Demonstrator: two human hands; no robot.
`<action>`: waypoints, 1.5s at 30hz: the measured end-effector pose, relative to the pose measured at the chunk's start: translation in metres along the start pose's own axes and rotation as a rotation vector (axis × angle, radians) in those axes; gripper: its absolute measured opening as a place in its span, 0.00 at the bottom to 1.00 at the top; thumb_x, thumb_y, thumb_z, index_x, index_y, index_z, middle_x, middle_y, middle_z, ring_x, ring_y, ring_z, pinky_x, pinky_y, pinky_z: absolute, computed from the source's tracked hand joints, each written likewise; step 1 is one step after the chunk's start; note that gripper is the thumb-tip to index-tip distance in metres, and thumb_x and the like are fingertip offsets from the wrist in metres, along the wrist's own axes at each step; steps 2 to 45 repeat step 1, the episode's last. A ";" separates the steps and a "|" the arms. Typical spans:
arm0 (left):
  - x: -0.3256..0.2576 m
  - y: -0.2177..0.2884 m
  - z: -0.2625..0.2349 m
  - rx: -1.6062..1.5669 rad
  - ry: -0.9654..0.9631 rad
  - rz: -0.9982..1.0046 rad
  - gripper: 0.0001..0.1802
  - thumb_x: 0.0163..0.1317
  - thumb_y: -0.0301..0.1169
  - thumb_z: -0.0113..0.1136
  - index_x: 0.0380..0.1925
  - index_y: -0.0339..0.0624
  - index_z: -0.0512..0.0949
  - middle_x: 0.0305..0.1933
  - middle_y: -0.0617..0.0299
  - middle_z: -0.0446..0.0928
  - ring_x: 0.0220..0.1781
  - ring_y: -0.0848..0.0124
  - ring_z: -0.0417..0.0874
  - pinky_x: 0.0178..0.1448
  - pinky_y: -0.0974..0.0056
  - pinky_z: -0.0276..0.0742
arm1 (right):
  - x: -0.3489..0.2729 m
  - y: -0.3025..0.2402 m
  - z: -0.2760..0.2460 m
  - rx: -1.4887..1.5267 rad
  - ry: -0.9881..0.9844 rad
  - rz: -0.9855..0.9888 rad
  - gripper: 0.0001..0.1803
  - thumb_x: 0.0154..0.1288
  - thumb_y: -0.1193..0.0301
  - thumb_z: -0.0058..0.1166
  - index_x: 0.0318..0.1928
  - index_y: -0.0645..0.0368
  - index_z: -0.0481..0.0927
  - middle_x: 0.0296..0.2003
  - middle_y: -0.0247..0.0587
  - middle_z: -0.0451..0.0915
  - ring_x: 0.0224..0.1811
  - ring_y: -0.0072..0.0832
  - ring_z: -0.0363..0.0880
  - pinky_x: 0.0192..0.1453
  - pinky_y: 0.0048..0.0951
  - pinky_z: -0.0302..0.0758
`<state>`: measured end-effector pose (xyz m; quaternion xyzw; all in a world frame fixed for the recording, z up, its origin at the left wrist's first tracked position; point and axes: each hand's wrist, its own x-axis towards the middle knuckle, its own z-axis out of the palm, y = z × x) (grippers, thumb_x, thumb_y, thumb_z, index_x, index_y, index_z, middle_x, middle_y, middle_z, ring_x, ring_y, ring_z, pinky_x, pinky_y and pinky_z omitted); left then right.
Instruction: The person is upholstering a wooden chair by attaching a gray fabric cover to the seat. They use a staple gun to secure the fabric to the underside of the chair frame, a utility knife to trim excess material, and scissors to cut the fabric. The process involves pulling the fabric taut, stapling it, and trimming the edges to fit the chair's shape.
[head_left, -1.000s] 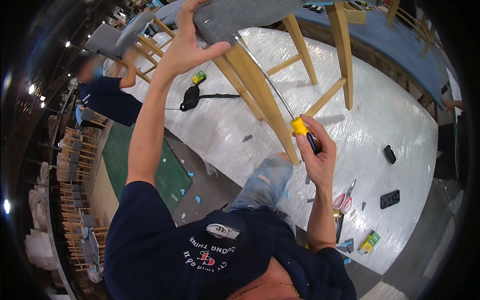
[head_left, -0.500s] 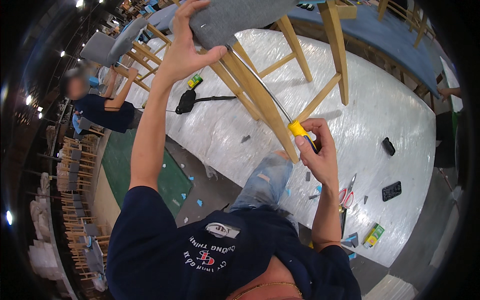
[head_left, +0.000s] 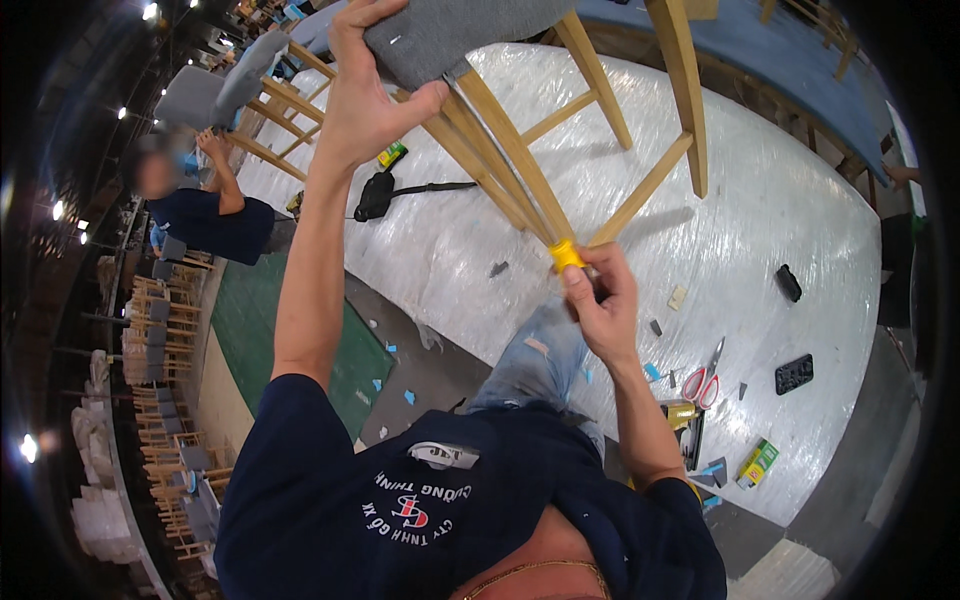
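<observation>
A chair with a grey padded part [head_left: 465, 35] and light wooden legs [head_left: 612, 95] is tilted in front of me. My left hand [head_left: 362, 110] grips the edge of the padding, its thumb at the corner where a leg meets the fabric. In my right hand [head_left: 608, 305] is a screwdriver [head_left: 566, 254] by its yellow handle. Its long metal shaft runs up alongside a leg to that same corner. The tip is hidden close to the grey fabric.
On the plastic-wrapped surface [head_left: 740, 250] lie red-handled scissors [head_left: 702, 388], two black objects, a green-yellow box [head_left: 757, 462] and scraps. A black strapped pouch [head_left: 376, 196] lies beyond the chair. At left a co-worker [head_left: 215, 215] handles another chair, with stacked chairs [head_left: 160, 340] behind.
My right hand and the screwdriver have moved left and slightly up, bringing the shaft closer along the leg. The chair has shifted a little, and the view has tilted slightly.
</observation>
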<state>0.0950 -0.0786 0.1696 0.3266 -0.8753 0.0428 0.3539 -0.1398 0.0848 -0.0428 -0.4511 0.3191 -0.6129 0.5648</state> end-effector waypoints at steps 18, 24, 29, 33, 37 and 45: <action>0.000 -0.002 0.001 -0.002 0.008 0.006 0.49 0.46 0.43 0.73 0.67 0.46 0.58 0.73 0.44 0.54 0.77 0.54 0.53 0.78 0.51 0.48 | 0.001 0.005 0.002 0.321 -0.122 0.192 0.23 0.70 0.62 0.61 0.57 0.59 0.69 0.36 0.46 0.84 0.24 0.21 0.78 0.27 0.21 0.74; 0.000 -0.002 0.001 -0.002 0.008 0.006 0.49 0.46 0.43 0.73 0.67 0.46 0.58 0.73 0.44 0.54 0.77 0.54 0.53 0.78 0.51 0.48 | 0.001 0.005 0.002 0.321 -0.122 0.192 0.23 0.70 0.62 0.61 0.57 0.59 0.69 0.36 0.46 0.84 0.24 0.21 0.78 0.27 0.21 0.74; 0.000 -0.002 0.001 -0.002 0.008 0.006 0.49 0.46 0.43 0.73 0.67 0.46 0.58 0.73 0.44 0.54 0.77 0.54 0.53 0.78 0.51 0.48 | 0.001 0.005 0.002 0.321 -0.122 0.192 0.23 0.70 0.62 0.61 0.57 0.59 0.69 0.36 0.46 0.84 0.24 0.21 0.78 0.27 0.21 0.74; 0.000 -0.002 0.001 -0.002 0.008 0.006 0.49 0.46 0.43 0.73 0.67 0.46 0.58 0.73 0.44 0.54 0.77 0.54 0.53 0.78 0.51 0.48 | 0.001 0.005 0.002 0.321 -0.122 0.192 0.23 0.70 0.62 0.61 0.57 0.59 0.69 0.36 0.46 0.84 0.24 0.21 0.78 0.27 0.21 0.74; 0.000 -0.002 0.001 -0.002 0.008 0.006 0.49 0.46 0.43 0.73 0.67 0.46 0.58 0.73 0.44 0.54 0.77 0.54 0.53 0.78 0.51 0.48 | 0.001 0.005 0.002 0.321 -0.122 0.192 0.23 0.70 0.62 0.61 0.57 0.59 0.69 0.36 0.46 0.84 0.24 0.21 0.78 0.27 0.21 0.74; 0.000 -0.002 0.001 -0.002 0.008 0.006 0.49 0.46 0.43 0.73 0.67 0.46 0.58 0.73 0.44 0.54 0.77 0.54 0.53 0.78 0.51 0.48 | 0.001 0.005 0.002 0.321 -0.122 0.192 0.23 0.70 0.62 0.61 0.57 0.59 0.69 0.36 0.46 0.84 0.24 0.21 0.78 0.27 0.21 0.74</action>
